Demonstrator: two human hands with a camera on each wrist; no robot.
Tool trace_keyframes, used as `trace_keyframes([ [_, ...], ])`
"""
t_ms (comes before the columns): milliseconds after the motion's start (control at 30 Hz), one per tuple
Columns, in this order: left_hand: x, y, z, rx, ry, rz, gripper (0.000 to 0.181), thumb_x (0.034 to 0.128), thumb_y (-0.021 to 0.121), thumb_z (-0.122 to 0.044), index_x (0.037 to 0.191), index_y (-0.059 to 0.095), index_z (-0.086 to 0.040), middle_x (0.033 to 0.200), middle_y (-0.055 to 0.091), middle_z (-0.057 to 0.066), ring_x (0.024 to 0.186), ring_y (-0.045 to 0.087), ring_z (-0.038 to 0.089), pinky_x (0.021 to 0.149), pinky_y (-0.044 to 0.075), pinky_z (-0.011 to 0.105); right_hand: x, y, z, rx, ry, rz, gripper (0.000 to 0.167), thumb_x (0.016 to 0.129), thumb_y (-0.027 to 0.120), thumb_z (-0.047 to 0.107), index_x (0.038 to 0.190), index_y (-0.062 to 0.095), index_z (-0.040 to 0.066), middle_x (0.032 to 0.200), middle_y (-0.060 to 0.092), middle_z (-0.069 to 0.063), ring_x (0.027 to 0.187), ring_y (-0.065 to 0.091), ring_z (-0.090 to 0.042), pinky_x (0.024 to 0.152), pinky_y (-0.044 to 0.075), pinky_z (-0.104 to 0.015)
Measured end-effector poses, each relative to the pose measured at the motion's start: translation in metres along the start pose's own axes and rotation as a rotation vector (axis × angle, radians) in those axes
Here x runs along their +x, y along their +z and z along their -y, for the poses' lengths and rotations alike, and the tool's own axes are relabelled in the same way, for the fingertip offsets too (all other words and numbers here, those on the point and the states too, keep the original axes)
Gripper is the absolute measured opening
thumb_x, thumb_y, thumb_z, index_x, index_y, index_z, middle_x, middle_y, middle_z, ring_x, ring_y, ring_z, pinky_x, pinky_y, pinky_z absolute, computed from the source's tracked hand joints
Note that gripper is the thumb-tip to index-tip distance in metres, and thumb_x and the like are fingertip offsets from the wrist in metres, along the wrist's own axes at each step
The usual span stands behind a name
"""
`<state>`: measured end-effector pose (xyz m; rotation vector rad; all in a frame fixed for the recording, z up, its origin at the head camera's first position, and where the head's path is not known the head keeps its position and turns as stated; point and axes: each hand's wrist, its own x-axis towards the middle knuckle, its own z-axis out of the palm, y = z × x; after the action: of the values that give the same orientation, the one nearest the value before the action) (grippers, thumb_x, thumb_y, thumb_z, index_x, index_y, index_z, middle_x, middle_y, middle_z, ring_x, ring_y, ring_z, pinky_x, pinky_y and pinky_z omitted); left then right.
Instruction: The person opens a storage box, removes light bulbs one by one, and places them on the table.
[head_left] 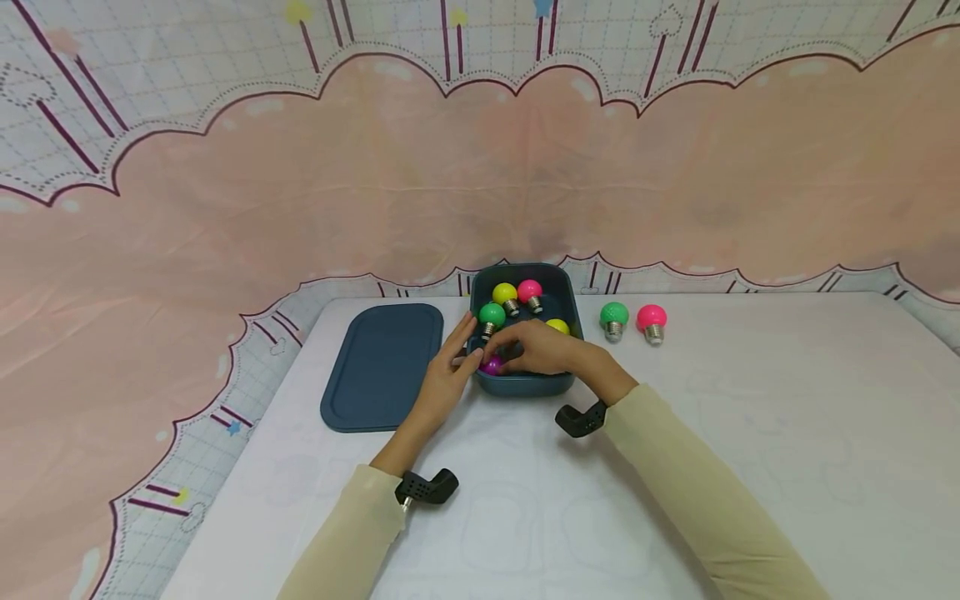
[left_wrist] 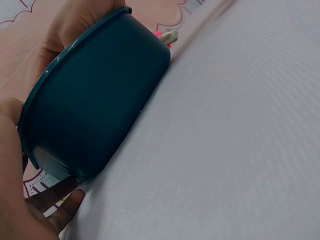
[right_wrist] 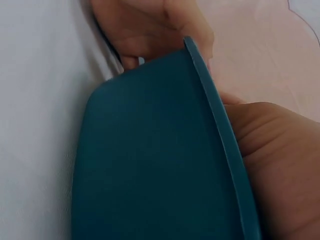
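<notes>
A dark blue plastic box [head_left: 525, 385] stands on the white table, with its near outer wall filling much of both wrist views. My right hand [head_left: 536, 346] reaches inside, pinching a purple light bulb [head_left: 492, 365] near the front left corner. My left hand [head_left: 444, 375] holds the box's left side, fingers along the outer wall and thumb at the rim. Also inside lie a green bulb [head_left: 492, 314], a yellow bulb [head_left: 504, 293], a pink bulb [head_left: 529, 290] and another yellow bulb [head_left: 557, 326], partly hidden by the right hand.
The box's flat blue lid [head_left: 382, 367] lies to its left. On the right, a second green bulb [head_left: 613, 320] and a second pink bulb [head_left: 652, 322] rest on the table [head_left: 750, 433]. A printed cloth backdrop [head_left: 480, 183] hangs behind.
</notes>
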<state>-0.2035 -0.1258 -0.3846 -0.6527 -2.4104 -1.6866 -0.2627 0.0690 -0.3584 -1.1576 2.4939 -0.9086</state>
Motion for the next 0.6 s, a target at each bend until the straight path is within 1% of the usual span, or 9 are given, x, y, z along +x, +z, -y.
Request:
trace_keyframes([
  [200,0.0002,0.0000,0.0001,0.000,0.000,0.003,0.051,0.1005,0.049,-0.010,0.147,0.031,0.002,0.156,0.022,0.015,0.140,0.026,0.028,0.103,0.036,0.049,0.0006,-0.0026,-0.0032,-0.095,-0.003,-0.014,0.033,0.086,0.072,0.011,0.119,0.068,0.014,0.115,0.066,-0.002,0.112,0.056,-0.022,0.096,0.044,-0.040],
  [400,0.0001,-0.0002,0.0003,-0.012,-0.001,0.002,0.051,0.1002,0.050,-0.009,0.147,0.032,0.002,0.156,0.022,0.015,0.139,0.028,0.028,0.101,0.037,0.049,0.0004,-0.0051,-0.0051,-0.105,0.031,-0.023,0.037,0.086,0.073,0.009,0.122,0.065,0.012,0.120,0.063,-0.004,0.113,0.056,-0.023,0.096,0.045,-0.041],
  [500,0.0002,-0.0003,0.0001,-0.017,-0.003,0.002,0.051,0.1000,0.050,-0.009,0.147,0.032,0.003,0.156,0.022,0.015,0.139,0.027,0.028,0.101,0.037,0.049,0.0008,-0.0050,-0.0061,-0.113,0.051,-0.026,0.041,0.085,0.073,0.009,0.125,0.063,0.012,0.122,0.062,-0.006,0.111,0.057,-0.023,0.094,0.046,-0.039],
  [600,0.0005,-0.0003,0.0001,-0.017,-0.006,0.003,0.052,0.1001,0.050,-0.009,0.147,0.031,0.003,0.156,0.021,0.015,0.140,0.026,0.028,0.102,0.036,0.049,0.0018,-0.0044,-0.0069,-0.132,0.064,-0.033,0.044,0.084,0.074,0.010,0.126,0.062,0.012,0.120,0.062,-0.006,0.105,0.059,-0.023,0.092,0.048,-0.038],
])
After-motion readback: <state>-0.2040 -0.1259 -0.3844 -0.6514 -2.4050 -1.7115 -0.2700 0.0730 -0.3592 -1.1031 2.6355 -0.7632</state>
